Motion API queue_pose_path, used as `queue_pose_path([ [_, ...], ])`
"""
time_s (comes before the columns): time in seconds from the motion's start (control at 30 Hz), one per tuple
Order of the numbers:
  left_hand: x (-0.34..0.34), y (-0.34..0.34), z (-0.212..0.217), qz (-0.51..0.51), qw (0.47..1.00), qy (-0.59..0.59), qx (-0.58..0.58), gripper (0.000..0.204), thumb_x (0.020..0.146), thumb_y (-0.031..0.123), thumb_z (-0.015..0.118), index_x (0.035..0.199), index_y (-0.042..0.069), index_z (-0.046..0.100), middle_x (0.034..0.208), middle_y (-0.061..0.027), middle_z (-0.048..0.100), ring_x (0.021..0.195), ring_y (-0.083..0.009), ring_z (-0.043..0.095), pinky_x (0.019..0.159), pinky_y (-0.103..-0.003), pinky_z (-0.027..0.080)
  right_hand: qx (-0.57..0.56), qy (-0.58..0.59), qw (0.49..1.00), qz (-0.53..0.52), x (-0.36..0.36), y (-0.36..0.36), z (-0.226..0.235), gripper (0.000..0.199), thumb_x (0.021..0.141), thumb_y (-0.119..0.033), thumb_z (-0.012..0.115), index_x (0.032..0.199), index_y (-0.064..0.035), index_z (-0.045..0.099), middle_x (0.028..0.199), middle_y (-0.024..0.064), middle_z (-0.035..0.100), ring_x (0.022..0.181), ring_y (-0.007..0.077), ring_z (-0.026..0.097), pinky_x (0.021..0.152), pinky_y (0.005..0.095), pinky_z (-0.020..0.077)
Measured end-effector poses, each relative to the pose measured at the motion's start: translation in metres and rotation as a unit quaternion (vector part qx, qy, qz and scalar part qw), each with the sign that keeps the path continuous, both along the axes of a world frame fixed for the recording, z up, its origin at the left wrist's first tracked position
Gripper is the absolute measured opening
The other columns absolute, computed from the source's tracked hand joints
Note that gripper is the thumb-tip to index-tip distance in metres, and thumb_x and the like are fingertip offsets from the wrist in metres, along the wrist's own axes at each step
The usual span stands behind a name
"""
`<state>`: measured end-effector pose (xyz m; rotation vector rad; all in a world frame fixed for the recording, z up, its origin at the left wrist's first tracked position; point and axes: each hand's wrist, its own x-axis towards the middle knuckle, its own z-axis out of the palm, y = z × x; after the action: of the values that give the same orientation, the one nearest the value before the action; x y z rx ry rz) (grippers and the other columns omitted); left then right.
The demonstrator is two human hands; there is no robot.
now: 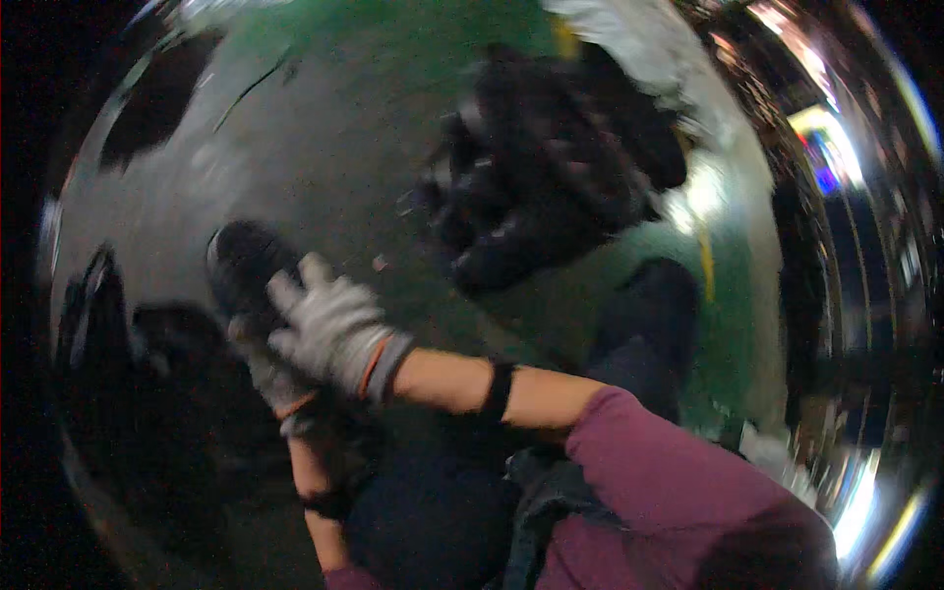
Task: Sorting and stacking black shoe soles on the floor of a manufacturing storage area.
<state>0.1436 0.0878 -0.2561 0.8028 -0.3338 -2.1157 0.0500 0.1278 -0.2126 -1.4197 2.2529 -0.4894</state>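
Note:
Both my hands wear pale grey knit work gloves with orange-edged cuffs, and they meet at the left of the view. My right hand (334, 320) reaches across, its fingers apart over a dark rounded thing (246, 261) that looks like the toe of a shoe. Whether it touches that thing is blurred. Below and partly behind it is my left hand (265, 366), its fingers mostly hidden. To the right lies a bulky heap of shiny black things (551, 167), too blurred to name.
Dark items (98, 305) stand along the left edge, with a black shape (162, 98) farther back. My dark trouser leg (644, 324) is at the right. Beyond the green-grey floor (344, 118), pale sheeting (639, 39) and brightly lit clutter (826, 147) line the right side.

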Motion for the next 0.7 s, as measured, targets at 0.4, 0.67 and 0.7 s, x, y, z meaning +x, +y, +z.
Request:
queue_pose_path([
  [0.4,-0.027,-0.015,0.137,-0.081,0.991,-0.048,-0.099,0.048,0.099,0.038,0.057,0.126,-0.001,0.062,0.115,-0.0149,0.070,0.100,-0.0304,0.068,0.093,-0.045,0.054,-0.155,-0.383,0.909,0.059,-0.082,0.047,0.117,0.091,0.083,-0.036,0.078,0.153,0.0014,0.033,0.143,0.0258,0.054,0.133,0.0324,0.053,0.109,0.0357,0.0425],
  [0.67,-0.037,0.012,0.171,-0.123,0.960,0.027,-0.250,0.049,0.099,0.040,0.057,0.125,-0.001,0.063,0.115,-0.0149,0.070,0.102,-0.0308,0.068,0.095,-0.046,0.053,-0.206,-0.405,0.890,0.038,-0.076,0.050,0.111,0.068,0.080,-0.030,0.082,0.136,-0.0004,0.057,0.125,0.0180,0.069,0.107,0.0286,0.068,0.092,0.0376,0.0554],
  [0.7,-0.037,-0.001,0.173,-0.079,0.979,-0.063,-0.179,0.050,0.099,0.040,0.057,0.127,-0.001,0.062,0.117,-0.0147,0.070,0.103,-0.0309,0.068,0.096,-0.046,0.052,-0.169,-0.434,0.882,0.070,-0.079,0.039,0.118,0.062,0.082,-0.027,0.081,0.134,-0.0012,0.059,0.125,0.0152,0.069,0.109,0.0259,0.067,0.097,0.0363,0.0520],
])
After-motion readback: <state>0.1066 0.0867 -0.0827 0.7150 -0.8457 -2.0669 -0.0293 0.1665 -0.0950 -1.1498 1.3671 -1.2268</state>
